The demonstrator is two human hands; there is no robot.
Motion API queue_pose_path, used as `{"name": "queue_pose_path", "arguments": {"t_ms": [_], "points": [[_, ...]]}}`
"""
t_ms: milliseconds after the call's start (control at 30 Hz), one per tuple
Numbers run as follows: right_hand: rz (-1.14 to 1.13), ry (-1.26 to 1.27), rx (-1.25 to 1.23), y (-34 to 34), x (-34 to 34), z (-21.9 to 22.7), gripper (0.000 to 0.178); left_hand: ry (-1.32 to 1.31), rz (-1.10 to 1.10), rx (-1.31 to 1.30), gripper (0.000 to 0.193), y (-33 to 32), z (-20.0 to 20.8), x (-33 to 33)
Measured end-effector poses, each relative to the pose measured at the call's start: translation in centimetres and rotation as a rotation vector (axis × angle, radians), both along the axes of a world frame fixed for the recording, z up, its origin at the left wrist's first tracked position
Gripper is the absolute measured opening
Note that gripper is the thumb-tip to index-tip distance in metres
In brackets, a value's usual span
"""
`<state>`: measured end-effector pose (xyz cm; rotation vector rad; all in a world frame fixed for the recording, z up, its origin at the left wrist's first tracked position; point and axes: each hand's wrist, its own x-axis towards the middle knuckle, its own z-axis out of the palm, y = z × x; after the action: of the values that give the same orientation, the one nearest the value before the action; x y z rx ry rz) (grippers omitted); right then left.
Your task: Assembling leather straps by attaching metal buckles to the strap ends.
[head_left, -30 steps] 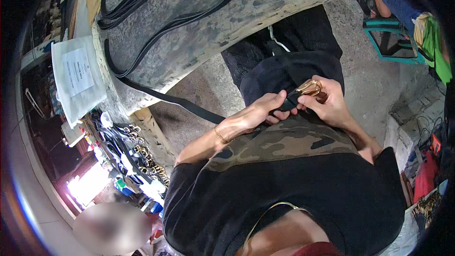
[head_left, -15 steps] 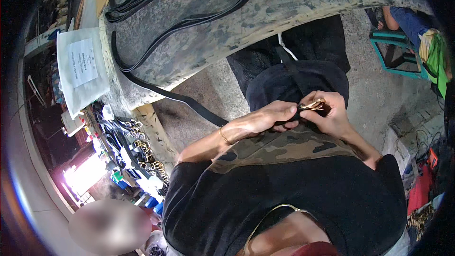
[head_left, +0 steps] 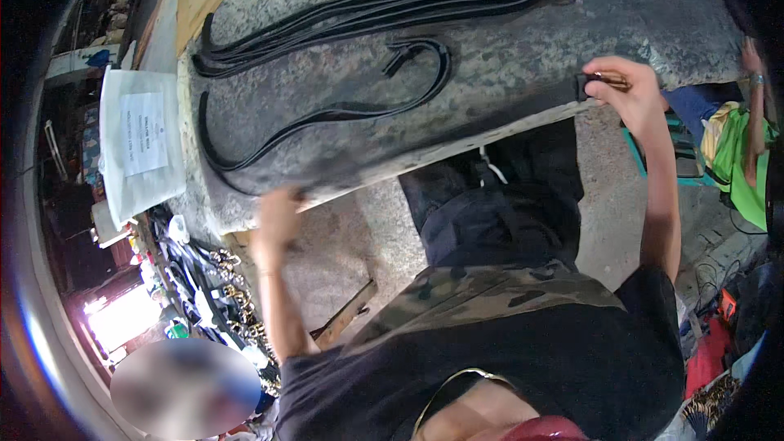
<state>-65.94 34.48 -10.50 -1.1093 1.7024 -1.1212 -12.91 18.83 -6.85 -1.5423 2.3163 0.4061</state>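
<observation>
At the table's front edge, toward the right, my right hand (head_left: 633, 90) is closed on the end of a black belt (head_left: 582, 87), its gold-coloured metal buckle (head_left: 611, 79) between thumb and fingers. A dark strap, smeared by motion, runs left from there along the edge. My left hand (head_left: 278, 216) is over the front edge at the left, too blurred to show its fingers or its hold. Beyond it, loose black straps (head_left: 327, 113) lie in a curve on the table. Farther back lies a bundle of black belts (head_left: 392, 12) with gold-coloured buckles at their right ends.
A camouflage-patterned cover (head_left: 506, 57) is on the table. At its left stands a whitish packet (head_left: 114, 151) with a printed label. Black straps with gold-coloured hardware (head_left: 229, 294) crowd the lower left. At the far right are another person's arm (head_left: 755, 118), green cloth (head_left: 743, 167) and a teal stool (head_left: 633, 151).
My hands have moved apart and forward from near my waist to the table's front edge, left and right. More of the table's far side shows, with the buckled belt bundle.
</observation>
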Motion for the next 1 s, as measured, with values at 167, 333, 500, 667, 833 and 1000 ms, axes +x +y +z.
{"name": "queue_pose_path", "arguments": {"t_ms": [167, 333, 500, 667, 833, 1000], "points": [[0.065, -0.239, 0.032, -5.2, -0.2, -0.5, 0.022, -0.296, 0.024, -0.442, 0.029, -11.2, 2.4, 18.1], [0.033, -0.305, 0.038, -8.7, 0.4, -1.4, 0.02, -0.377, 0.103, -0.519, 0.033, -20.4, 4.6, 17.4], [0.121, -0.089, -0.06, -11.5, 2.4, -2.5, 0.016, -0.35, 0.012, -0.826, 0.032, -30.1, 7.8, 24.6], [-0.014, 0.372, -0.144, -7.8, 0.1, -6.3, 0.021, -0.426, 0.231, -0.609, 0.043, -36.3, 1.1, 9.8], [-0.148, 0.416, -0.191, -7.3, -0.7, -10.6, 0.02, -0.398, 0.367, -0.567, 0.044, -38.7, -5.3, 15.5], [-0.15, 0.517, -0.176, -8.2, -2.2, -11.6, 0.019, -0.374, 0.388, -0.538, 0.024, -43.7, -7.3, 19.8]]}}
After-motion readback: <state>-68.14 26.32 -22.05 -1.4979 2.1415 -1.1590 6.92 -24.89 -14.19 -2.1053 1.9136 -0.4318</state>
